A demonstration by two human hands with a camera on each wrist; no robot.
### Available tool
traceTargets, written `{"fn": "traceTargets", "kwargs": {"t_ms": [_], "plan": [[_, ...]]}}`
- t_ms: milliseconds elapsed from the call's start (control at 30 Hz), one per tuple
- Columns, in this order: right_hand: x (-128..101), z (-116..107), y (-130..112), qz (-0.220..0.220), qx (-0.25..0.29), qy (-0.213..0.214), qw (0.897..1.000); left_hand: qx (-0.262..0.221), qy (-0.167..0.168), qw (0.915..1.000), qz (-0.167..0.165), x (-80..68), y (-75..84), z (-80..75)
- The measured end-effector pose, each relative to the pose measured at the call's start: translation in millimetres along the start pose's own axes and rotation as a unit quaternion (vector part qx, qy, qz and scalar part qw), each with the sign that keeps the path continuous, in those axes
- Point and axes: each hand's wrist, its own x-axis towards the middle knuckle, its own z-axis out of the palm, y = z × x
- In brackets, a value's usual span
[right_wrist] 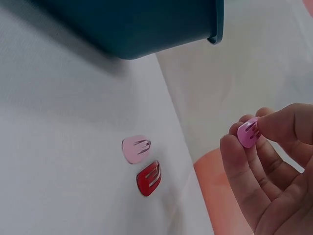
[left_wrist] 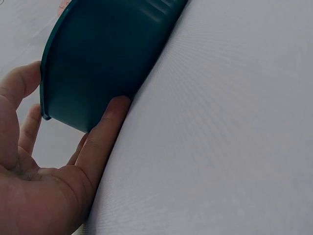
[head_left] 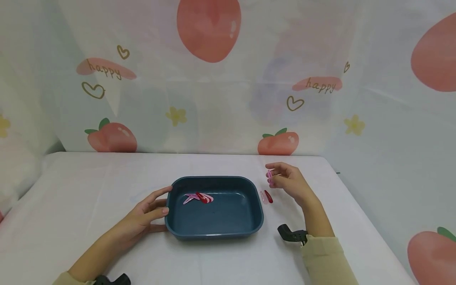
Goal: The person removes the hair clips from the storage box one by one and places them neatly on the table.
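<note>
head: the left hand [head_left: 144,215], fingers apart, touches the left edge of the tray [head_left: 217,223]; hair clips [head_left: 204,197] lie toward its far left corner. the right hand [head_left: 288,181] pinches a pink clip [head_left: 270,178]. the backdrop [head_left: 221,99] reads "happy" twice.

left wrist: fingertips [left_wrist: 116,108] against tray wall.

right wrist: a pale clip [right_wrist: 133,151] and red clip [right_wrist: 146,181] lie near the tray.

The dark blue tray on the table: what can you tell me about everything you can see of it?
The dark blue tray is a rounded rectangle with a flat bottom, raised walls and a narrow rim. It looks like smooth, slightly shiny plastic. It sits upright on the white-covered table, its longer sides running left to right. Pink and red hair clips lie inside, left of its middle. The left hand touches its left end with its fingers.
</note>
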Motion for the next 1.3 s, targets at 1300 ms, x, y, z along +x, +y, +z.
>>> {"fn": "traceTargets", "kwargs": {"t_ms": [1300], "plan": [[3.6, 2.6, 26.6, 0.114, -0.21, -0.002, 0.971, -0.006, -0.004, 1.0, 0.006, 1.2, 0.5, -0.7]]}}
